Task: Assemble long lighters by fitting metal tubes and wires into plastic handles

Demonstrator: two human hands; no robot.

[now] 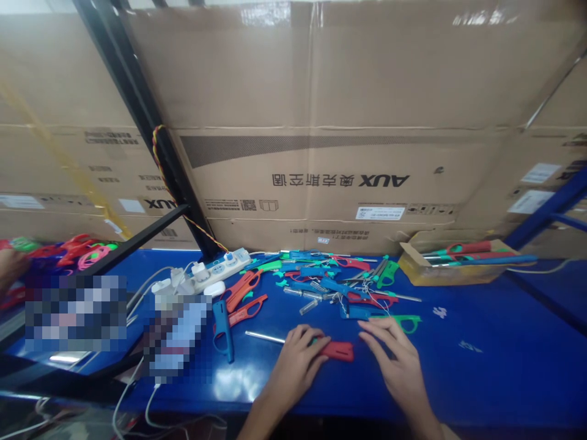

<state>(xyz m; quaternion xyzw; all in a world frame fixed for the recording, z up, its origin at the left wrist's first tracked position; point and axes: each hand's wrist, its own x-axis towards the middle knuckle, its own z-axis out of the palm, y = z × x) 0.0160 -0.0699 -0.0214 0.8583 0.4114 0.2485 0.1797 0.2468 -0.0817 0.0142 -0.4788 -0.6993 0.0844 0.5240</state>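
Observation:
My left hand is closed around a long-necked gas lighter with a red handle. Its thin metal tube sticks out to the left, and the handle's slotted end points right. A little right of that end is my right hand, fingers stretched toward the lighter and slightly apart, with nothing visible in them. Behind both hands spreads a pile of lighters and lighter parts in blue, red and green. Red handle pieces and a blue handle piece lie to the left.
A power strip with plugs and cables stands at the back left, near a blurred-out device. An open carton holds several lighters. Large cardboard boxes wall the back of the blue table. Another person's hand shows far left.

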